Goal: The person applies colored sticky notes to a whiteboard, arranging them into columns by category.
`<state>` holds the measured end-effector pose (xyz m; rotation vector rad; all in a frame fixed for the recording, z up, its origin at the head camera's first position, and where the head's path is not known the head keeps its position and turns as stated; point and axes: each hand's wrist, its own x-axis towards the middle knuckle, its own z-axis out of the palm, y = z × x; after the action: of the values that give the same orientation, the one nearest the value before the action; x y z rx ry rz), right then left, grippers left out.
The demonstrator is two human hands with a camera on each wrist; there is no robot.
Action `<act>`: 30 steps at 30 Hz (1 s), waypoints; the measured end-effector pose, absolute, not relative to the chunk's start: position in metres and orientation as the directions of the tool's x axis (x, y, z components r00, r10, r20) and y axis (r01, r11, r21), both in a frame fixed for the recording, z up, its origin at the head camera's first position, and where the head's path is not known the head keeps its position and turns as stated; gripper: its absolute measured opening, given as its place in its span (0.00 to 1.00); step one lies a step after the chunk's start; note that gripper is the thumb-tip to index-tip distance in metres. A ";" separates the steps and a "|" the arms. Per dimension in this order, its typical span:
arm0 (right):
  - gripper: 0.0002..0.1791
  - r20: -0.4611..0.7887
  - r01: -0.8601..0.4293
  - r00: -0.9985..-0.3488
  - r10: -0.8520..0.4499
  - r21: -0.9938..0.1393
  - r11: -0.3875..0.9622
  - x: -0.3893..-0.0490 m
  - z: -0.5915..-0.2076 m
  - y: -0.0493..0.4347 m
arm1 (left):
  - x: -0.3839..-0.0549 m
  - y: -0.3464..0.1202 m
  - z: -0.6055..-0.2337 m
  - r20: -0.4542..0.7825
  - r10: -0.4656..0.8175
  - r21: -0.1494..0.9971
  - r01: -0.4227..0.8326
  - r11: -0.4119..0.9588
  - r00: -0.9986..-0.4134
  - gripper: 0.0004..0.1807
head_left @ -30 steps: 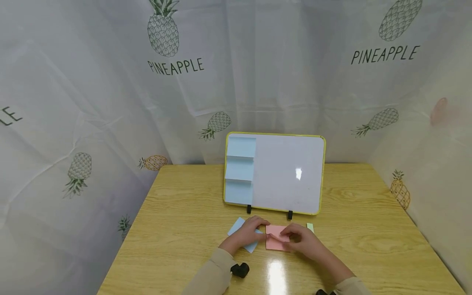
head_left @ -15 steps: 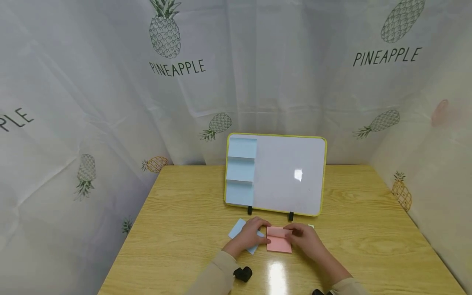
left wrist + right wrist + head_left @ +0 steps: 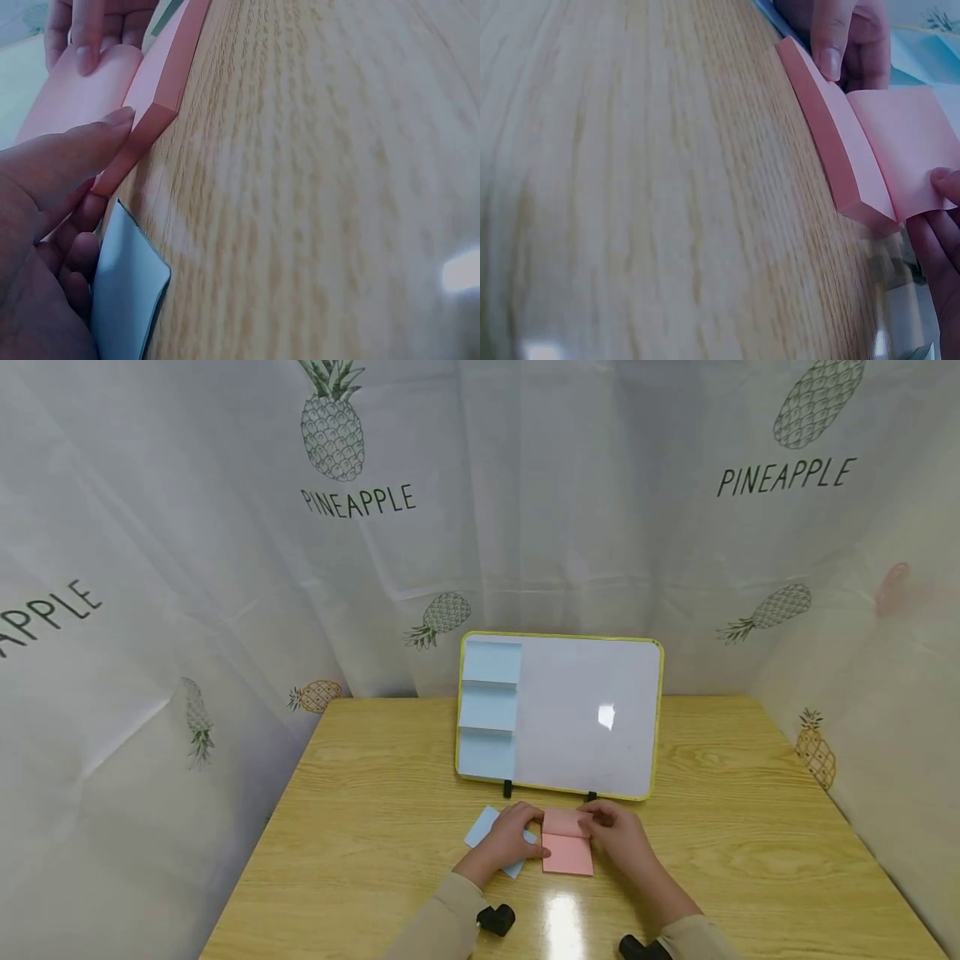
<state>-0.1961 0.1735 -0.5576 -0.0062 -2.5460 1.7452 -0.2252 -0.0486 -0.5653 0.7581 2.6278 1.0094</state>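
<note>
A pink sticky note pad (image 3: 567,858) lies on the table in front of the whiteboard. My left hand (image 3: 510,837) grips its left side, the thumb pressing on the top near the edge in the left wrist view. With thumb and fingers, my right hand (image 3: 621,837) pinches the pad's top sheet (image 3: 900,135), which is lifted and bent back toward the board. The sheet's far edge still joins the pad. Under my left wrist is a blue sticky note pad (image 3: 127,285), set at an angle and partly covered by the hand.
The yellow-rimmed whiteboard (image 3: 585,718) stands on black feet behind the hands. Down its left side hang three blue sticky notes (image 3: 491,704), one above another. A pineapple-print curtain (image 3: 555,527) encloses the wooden table (image 3: 390,793).
My right hand has moved up toward the board, peeling the pink sheet from a low curl to folded well back. The left hand stays at the pad. The green paper is now hidden in the head view.
</note>
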 end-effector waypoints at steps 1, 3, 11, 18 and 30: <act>0.08 0.040 -0.023 -0.998 0.041 -0.933 0.359 -0.197 -0.558 0.173 | -0.225 -0.048 -0.566 -0.025 0.538 0.675 0.383 0.631 -0.842 0.26; 0.07 0.033 -0.011 -0.998 0.055 -0.935 0.353 -0.198 -0.558 0.172 | -0.225 -0.048 -0.566 -0.031 0.531 0.683 0.370 0.630 -0.847 0.26; 0.07 0.024 0.008 -0.996 0.091 -0.941 0.339 -0.200 -0.560 0.168 | -0.224 -0.048 -0.569 -0.040 0.518 0.699 0.347 0.625 -0.854 0.25; 0.07 0.040 0.017 -0.985 0.169 -0.947 0.319 -0.201 -0.565 0.165 | -0.224 -0.047 -0.568 -0.038 0.516 0.702 0.344 0.623 -0.856 0.26; 0.06 0.012 0.051 -0.968 0.250 -0.969 0.243 -0.199 -0.572 0.163 | -0.223 -0.048 -0.567 -0.036 0.513 0.718 0.334 0.610 -0.858 0.26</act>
<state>-0.1995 0.1628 -0.5720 -0.2859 -2.3424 1.8161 -0.2230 -0.0477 -0.5666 0.6961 2.5984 1.0863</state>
